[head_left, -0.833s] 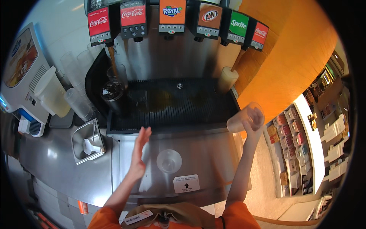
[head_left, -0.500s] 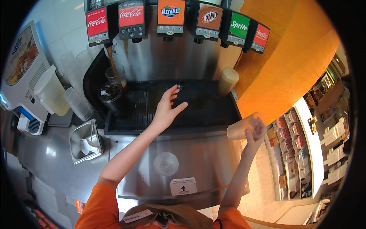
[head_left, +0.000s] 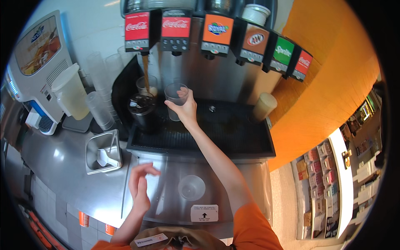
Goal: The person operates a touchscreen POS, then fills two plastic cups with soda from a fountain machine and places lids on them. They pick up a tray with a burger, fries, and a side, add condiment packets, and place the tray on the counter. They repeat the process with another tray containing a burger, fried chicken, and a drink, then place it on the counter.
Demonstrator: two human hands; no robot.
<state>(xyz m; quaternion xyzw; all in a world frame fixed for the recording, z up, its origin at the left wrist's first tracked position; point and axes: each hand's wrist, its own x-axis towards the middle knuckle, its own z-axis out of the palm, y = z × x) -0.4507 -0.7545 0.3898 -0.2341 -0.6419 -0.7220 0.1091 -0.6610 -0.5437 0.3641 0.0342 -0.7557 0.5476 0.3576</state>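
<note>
Right hand [head_left: 186, 109] and its clear cup [head_left: 173, 96] have come across from the right end of the drip tray [head_left: 200, 143] to its left half; the left hand [head_left: 141, 187] has dropped back from above the tray. Right fingers wrap the cup's side, thumb on the near-left. Left fingers loosely spread, nothing held. Cup stands just beside a dark drink [head_left: 143, 114]; base contact with the tray cannot be told.

Handling (judged): light, thin-walled, slightly flexible; slippery if wet. Best held around mid-wall with mild pressure, clear of the rim.

Surface [head_left: 58, 166]: grey, shiny metal, with a metal pan [head_left: 89, 152] holding a white scoop [head_left: 106, 158]. Foamy tan drink [head_left: 264, 109] at the tray's right end. Room: orange wall [head_left: 333, 83] at right, packets [head_left: 318, 189] in rows beyond.
</note>
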